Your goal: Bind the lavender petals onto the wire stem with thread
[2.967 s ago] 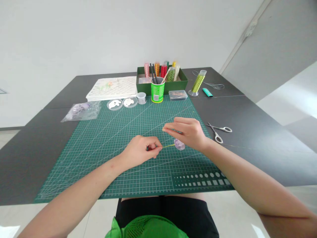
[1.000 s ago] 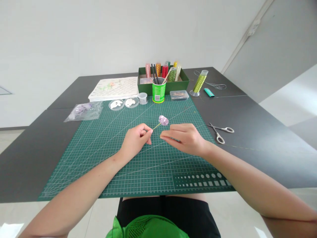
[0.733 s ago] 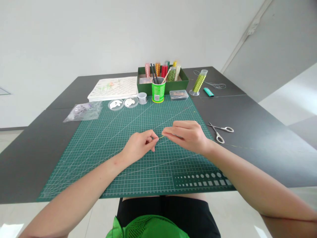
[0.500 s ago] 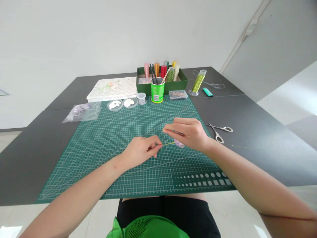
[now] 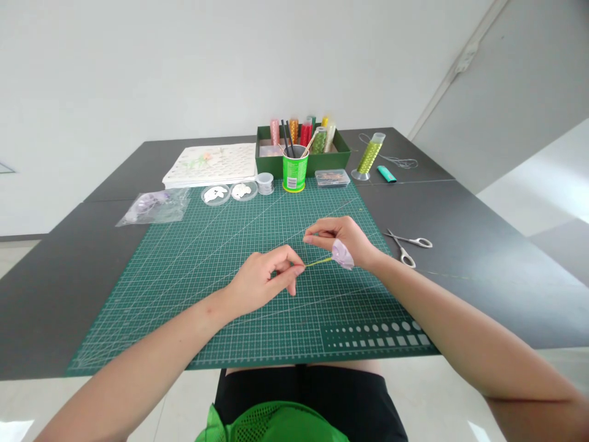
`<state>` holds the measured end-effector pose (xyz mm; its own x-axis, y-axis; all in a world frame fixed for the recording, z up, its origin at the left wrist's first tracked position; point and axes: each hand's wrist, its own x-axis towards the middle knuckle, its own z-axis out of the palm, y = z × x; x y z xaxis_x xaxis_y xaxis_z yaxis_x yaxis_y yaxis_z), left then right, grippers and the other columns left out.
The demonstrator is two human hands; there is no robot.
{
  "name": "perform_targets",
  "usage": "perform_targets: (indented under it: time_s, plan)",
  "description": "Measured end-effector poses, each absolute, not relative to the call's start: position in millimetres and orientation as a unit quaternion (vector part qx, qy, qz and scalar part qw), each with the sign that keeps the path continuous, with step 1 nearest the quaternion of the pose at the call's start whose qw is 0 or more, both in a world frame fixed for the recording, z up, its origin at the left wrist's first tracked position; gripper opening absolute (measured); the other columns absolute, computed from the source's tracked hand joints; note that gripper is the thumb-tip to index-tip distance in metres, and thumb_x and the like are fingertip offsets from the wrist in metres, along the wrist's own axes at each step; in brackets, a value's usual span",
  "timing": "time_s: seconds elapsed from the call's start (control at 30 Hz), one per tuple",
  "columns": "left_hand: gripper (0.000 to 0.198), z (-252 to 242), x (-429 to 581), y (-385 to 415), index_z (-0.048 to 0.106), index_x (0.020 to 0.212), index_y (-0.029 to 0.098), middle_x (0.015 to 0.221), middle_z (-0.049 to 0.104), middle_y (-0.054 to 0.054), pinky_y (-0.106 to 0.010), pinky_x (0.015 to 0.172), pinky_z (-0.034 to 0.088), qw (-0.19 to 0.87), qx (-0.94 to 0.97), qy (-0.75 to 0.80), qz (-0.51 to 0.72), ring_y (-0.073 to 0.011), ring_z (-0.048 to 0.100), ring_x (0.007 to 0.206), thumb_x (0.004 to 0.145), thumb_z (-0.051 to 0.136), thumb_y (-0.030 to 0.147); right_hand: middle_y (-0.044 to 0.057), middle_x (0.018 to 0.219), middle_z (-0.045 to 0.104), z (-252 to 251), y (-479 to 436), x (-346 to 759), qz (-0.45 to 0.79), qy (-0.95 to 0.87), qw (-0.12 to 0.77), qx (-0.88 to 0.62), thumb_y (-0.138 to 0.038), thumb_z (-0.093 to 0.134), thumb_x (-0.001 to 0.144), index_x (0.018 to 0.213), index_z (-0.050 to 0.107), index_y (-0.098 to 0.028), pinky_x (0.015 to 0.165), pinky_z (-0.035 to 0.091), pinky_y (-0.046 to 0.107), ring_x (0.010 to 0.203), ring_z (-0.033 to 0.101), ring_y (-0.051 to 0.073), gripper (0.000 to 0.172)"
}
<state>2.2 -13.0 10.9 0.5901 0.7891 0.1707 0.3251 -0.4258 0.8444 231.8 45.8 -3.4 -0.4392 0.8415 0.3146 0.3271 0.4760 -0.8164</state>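
My left hand (image 5: 264,279) pinches the near end of a thin yellow-green stem (image 5: 317,263) over the green cutting mat (image 5: 193,276). At the stem's far end sits a small pale purple flower (image 5: 343,254), pointing right and resting against my right hand. My right hand (image 5: 343,238) hovers just behind the flower with thumb and forefinger pinched together on what looks like a fine thread running up and to the right; the thread itself is too thin to make out clearly.
Scissors (image 5: 407,245) lie right of the mat. At the back stand a green cup of sticks (image 5: 294,169), a green box of bead tubes (image 5: 301,150), a green thread spool (image 5: 369,156), small round dishes (image 5: 229,193), a clear bag (image 5: 154,206) and a white pad (image 5: 211,164).
The flower swung from pointing up and away behind my hands to pointing right beside my right hand. My right hand circled round the stem and now sits behind the flower.
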Motion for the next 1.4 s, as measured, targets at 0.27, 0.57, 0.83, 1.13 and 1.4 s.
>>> perform_targets:
  time_s: [0.27, 0.57, 0.83, 1.13, 1.4]
  plan:
    - [0.026, 6.8, 1.3, -3.9, 0.055, 0.091, 0.021, 0.056, 0.067, 0.004, -0.024, 0.059, 0.048, 0.517, 0.632, 0.398, 0.418, -0.0132, 0.064, 0.053, 0.101, 0.057, 0.045, -0.007, 0.056, 0.038, -4.7, 38.9, 227.9, 0.304, -0.796, 0.359, -0.382, -0.035, 0.068, 0.09, 0.08, 0.075, -0.016, 0.055, 0.031, 0.025, 0.053, 0.034, 0.008, 0.023]
    - [0.026, 9.8, 3.3, 4.6, 0.058, 0.086, 0.02, 0.052, 0.061, 0.004, -0.023, 0.056, 0.044, 0.568, 0.529, 0.425, 0.465, -0.0109, 0.055, 0.05, 0.092, 0.065, 0.043, -0.007, 0.058, 0.039, -2.0, 36.0, 226.2, 0.283, -0.812, 0.366, -0.355, -0.025, 0.067, 0.092, 0.08, 0.074, -0.016, 0.058, 0.034, 0.025, 0.056, 0.038, 0.008, 0.017]
    - [0.025, 5.4, 2.1, 9.3, 0.061, 0.088, 0.019, 0.052, 0.061, 0.004, -0.023, 0.055, 0.041, 0.566, 0.514, 0.442, 0.469, -0.0112, 0.055, 0.051, 0.091, 0.067, 0.043, -0.007, 0.056, 0.039, 2.8, 29.0, 224.1, 0.246, -0.839, 0.369, -0.315, -0.021, 0.065, 0.094, 0.078, 0.073, -0.016, 0.058, 0.035, 0.024, 0.056, 0.04, 0.009, 0.019]
    - [0.026, -1.8, 0.9, 15.3, 0.059, 0.088, 0.019, 0.054, 0.066, 0.003, -0.024, 0.057, 0.044, 0.517, 0.579, 0.462, 0.43, -0.0126, 0.058, 0.052, 0.094, 0.061, 0.044, -0.006, 0.059, 0.047, 11.6, 18.7, 223.6, 0.165, -0.856, 0.41, -0.268, -0.019, 0.067, 0.095, 0.084, 0.075, -0.015, 0.053, 0.034, 0.021, 0.054, 0.042, 0.007, 0.015]
    - [0.026, -9.5, 2.4, 17.9, 0.057, 0.086, 0.019, 0.057, 0.07, 0.001, -0.024, 0.056, 0.043, 0.558, 0.615, 0.464, 0.31, -0.0132, 0.062, 0.053, 0.094, 0.059, 0.044, 0.0, 0.071, 0.067, 15.5, 17.2, 227.4, 0.099, -0.866, 0.427, -0.24, -0.015, 0.064, 0.096, 0.087, 0.075, -0.016, 0.054, 0.041, 0.021, 0.059, 0.054, 0.008, 0.014]
